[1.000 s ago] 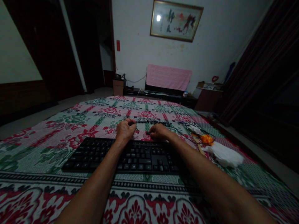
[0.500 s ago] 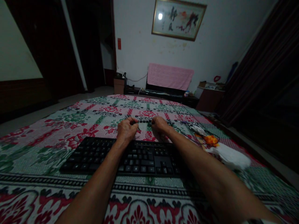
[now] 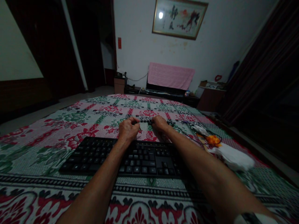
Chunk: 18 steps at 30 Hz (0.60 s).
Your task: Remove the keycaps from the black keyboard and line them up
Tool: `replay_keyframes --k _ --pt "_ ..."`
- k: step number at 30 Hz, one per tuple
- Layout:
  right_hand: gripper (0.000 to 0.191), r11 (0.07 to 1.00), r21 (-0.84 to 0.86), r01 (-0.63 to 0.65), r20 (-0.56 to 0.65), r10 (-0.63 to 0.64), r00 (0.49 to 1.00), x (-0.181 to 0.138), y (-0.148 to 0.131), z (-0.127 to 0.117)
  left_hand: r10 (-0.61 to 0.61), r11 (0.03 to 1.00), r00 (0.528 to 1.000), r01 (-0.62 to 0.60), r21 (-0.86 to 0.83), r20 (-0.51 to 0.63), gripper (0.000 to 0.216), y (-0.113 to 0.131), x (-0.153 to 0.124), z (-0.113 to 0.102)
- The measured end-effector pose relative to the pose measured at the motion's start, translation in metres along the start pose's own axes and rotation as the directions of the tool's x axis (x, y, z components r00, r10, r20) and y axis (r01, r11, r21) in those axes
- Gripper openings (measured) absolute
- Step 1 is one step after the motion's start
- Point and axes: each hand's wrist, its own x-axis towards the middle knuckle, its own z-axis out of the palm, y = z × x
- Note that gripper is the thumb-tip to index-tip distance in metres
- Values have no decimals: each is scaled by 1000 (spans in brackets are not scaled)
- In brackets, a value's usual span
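A black computer keyboard (image 3: 140, 161) lies across the patterned cloth below both my forearms, partly hidden by them. Past its far edge, several small black pieces that look like keycaps (image 3: 145, 121) sit in a row between my hands. My left hand (image 3: 128, 129) is closed in a pinch at the row's left end, and a thin dark tip shows below its thumb. At the right end, my right hand (image 3: 160, 123) has its fingers curled together, touching or close to the black pieces. What either hand holds is too small and dark to make out.
A floral cloth (image 3: 70, 124) covers the table. Right of my right forearm lie a white bag or wrap (image 3: 235, 157), an orange bundle (image 3: 213, 140) and dark cords (image 3: 184, 132). Beyond the table, a pink cloth (image 3: 170, 74) covers a screen by the wall.
The view has shifted very slightly. My left hand is a touch farther right, still pinched; my right hand stays nearly in place at the row of black pieces.
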Motion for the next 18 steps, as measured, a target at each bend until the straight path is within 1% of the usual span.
replay_keyframes --k 4,12,15,18 --pt "33 1000 -13 -10 -3 10 1000 2 1 2 4 1000 1000 -4 14 -6 22 0 -1 0" --pt "32 1000 -13 20 -23 -20 1000 3 2 6 -2 1000 1000 2 20 -2 20 1 -1 0" --pt "30 1000 7 14 -32 -14 999 3 1 3 -16 1000 1000 16 11 8 20 2 -2 0" --pt "26 998 49 27 -72 -23 997 0 8 -6 -19 1000 1000 19 3 19 21 3 -2 -1"
